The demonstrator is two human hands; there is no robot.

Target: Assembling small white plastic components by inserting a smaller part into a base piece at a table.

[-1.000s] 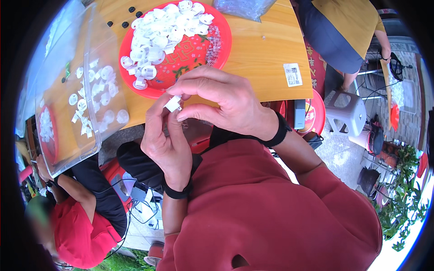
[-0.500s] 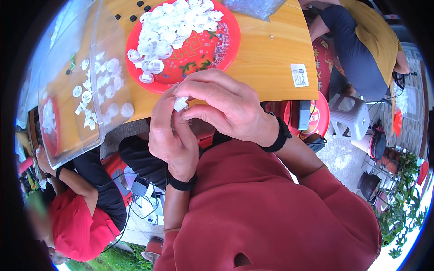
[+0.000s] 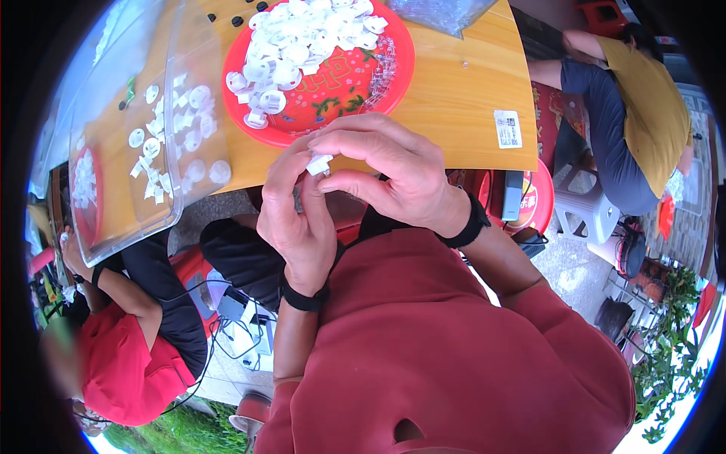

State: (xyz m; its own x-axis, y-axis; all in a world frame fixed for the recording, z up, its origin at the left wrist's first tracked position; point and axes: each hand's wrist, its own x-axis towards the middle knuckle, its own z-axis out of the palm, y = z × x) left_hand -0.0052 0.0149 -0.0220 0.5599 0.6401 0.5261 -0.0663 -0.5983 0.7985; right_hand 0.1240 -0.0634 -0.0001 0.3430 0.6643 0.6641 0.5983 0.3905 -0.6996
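Note:
Between the fingertips of both hands is a small white plastic piece (image 3: 319, 164), partly hidden by the fingers. My left hand (image 3: 296, 223) pinches it from the left and below. From the right, my right hand (image 3: 389, 170) arches over with its index finger and thumb close about the piece. Both hands are held just in front of the table's near edge. Beyond them stands a red round tray (image 3: 243, 72), heaped with white round plastic parts (image 3: 291, 45). Small clear pieces (image 3: 383, 72) lie along the tray's right side.
A clear plastic bin (image 3: 178, 151) at the left holds more white parts. Several black caps (image 3: 237, 21) and a plastic bag (image 3: 446, 11) lie on the wooden table (image 3: 469, 98). One person in red (image 3: 128, 348) sits at the left, another in yellow (image 3: 654, 98) at the far right.
The whole view has shifted slightly, with the table and tray sitting a little lower and farther right. Both hands stay together on the white piece, with the fingers slightly rearranged.

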